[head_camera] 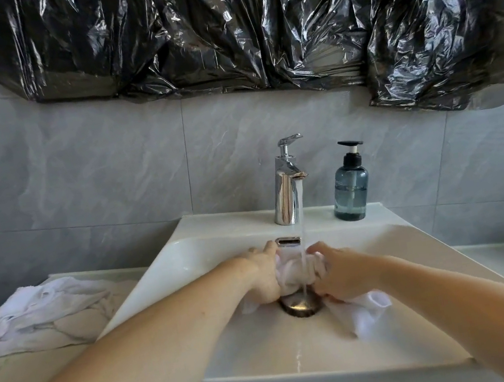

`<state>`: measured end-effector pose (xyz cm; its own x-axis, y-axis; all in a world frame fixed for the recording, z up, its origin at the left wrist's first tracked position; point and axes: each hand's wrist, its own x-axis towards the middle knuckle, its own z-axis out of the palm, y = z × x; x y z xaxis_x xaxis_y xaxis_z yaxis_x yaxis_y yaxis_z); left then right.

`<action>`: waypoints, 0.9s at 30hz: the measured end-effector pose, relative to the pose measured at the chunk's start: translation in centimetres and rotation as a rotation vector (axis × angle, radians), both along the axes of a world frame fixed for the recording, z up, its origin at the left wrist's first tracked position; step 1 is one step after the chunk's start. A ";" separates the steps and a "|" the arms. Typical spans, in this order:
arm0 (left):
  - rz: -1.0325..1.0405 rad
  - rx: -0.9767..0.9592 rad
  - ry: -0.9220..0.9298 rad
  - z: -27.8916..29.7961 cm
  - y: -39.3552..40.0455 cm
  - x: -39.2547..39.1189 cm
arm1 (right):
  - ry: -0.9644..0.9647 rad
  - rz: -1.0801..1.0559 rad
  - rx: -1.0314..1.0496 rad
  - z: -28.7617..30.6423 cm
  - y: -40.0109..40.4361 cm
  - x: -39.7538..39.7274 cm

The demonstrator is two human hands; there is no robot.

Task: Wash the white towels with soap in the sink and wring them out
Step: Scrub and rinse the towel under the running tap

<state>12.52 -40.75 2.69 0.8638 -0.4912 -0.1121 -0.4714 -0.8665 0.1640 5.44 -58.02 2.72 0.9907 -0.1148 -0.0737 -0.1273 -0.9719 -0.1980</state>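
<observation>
Towel point(295, 272), white, sodden and bunched, gripped between left hand point(264, 276) and right hand point(339, 273) under thin stream point(301, 232).

I saw two bare forearms with no sleeves showing, and my left hand point(264, 276) and right hand point(339, 271) wore nothing.
</observation>
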 end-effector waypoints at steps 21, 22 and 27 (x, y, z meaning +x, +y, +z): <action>0.017 -0.958 0.005 3.0 -1.5 -1.7 | -0.721 -0.016 0.802 2.8 0.8 -0.8; 0.033 -1.008 0.030 2.7 -1.5 -1.4 | -0.737 0.056 0.798 2.9 1.3 -1.0; 0.060 -0.990 -0.045 2.6 -0.9 -0.9 | -0.732 0.055 0.689 2.6 2.2 -0.6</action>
